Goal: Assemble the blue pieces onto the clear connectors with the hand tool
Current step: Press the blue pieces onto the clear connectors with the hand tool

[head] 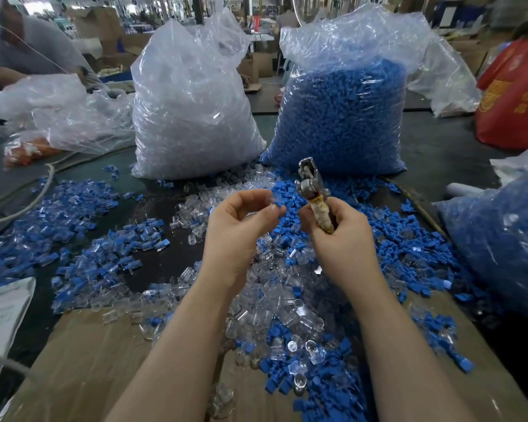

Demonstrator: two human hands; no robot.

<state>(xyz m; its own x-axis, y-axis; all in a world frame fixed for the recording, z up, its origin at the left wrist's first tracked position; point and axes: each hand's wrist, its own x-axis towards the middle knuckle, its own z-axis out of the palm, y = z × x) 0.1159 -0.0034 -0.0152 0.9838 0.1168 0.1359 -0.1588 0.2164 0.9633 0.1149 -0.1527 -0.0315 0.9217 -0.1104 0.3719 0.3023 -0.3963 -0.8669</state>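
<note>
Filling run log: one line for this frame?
left hand: pinches blue piece | right hand: grips hand tool upright | tool off piece

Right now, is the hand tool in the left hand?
No, the hand tool is gripped by the right hand, while the left hand pinches a blue piece at its fingertips.

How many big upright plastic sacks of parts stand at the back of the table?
2: a sack of clear connectors on the left and a sack of blue pieces on the right. Other bags lie at the edges, partly cut off.
</note>
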